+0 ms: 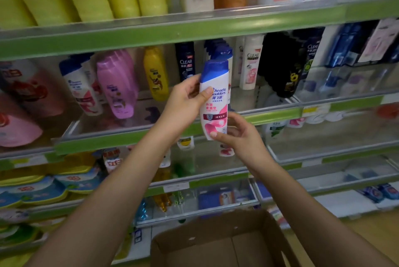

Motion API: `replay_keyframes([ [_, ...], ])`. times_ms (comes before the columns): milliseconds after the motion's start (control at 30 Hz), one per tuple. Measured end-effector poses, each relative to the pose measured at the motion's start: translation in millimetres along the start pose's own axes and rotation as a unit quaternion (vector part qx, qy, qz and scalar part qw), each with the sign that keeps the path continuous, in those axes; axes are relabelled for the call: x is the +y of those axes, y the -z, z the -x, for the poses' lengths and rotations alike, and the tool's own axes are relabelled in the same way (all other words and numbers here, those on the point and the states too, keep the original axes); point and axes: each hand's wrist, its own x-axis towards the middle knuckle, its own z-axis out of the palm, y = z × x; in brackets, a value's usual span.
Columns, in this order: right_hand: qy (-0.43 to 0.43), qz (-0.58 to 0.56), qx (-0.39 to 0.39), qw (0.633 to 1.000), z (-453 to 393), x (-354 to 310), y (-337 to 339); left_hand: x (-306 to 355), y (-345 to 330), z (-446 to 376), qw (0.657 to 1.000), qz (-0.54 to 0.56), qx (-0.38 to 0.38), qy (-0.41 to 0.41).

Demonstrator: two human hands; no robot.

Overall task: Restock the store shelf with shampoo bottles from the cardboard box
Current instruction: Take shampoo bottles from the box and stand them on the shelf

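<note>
The shampoo bottle is held upright in front of the middle shelf, left hand gripping its side and right hand pinching its base with curled fingers, so placing is in hand; next it probably must go over the shelf edge into the row behind.

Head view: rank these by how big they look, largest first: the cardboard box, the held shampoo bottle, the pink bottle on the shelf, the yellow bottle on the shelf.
1. Cardboard box, though it is nearest the camera and cut off by the frame.
2. Held shampoo bottle, gripped by both hands and nearer than the shelf.
3. Pink bottle.
4. Yellow bottle.
</note>
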Motion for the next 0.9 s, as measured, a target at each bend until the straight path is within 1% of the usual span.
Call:
replay_keyframes([
  [100,0.022,0.04,0.011,0.999,-30.0,0.0,18.8,-1.0,-15.2,-26.0,0.999,-0.036,0.005,-0.026],
  [200,0.028,0.083,0.003,0.996,-54.7,0.6,30.9,-6.2,-26.0,-48.4,0.998,-0.054,0.028,-0.03],
  [333,0.038,0.11,0.005,0.993,-82.6,1.6,44.5,-20.1,-38.5,-74.4,0.996,-0.052,0.067,-0.035],
  [433,0.044,0.165,0.004,0.985,-95.4,2.9,50.3,-26.1,-45.1,-87.6,0.994,-0.052,0.089,-0.025],
  [533,0.052,0.237,0.001,0.97,-106.0,5.3,55.2,-32.6,-48.0,-96.4,0.994,-0.058,0.095,-0.019],
  [667,0.048,0.289,-0.013,0.956,-114.8,9.7,60.9,-39.4,-50.6,-98.9,0.992,-0.076,0.096,-0.009],
  [900,0.045,0.309,-0.028,0.95,-114.9,8.1,63.9,-42.6,-53.2,-93.5,0.991,-0.091,0.1,-0.013],
])
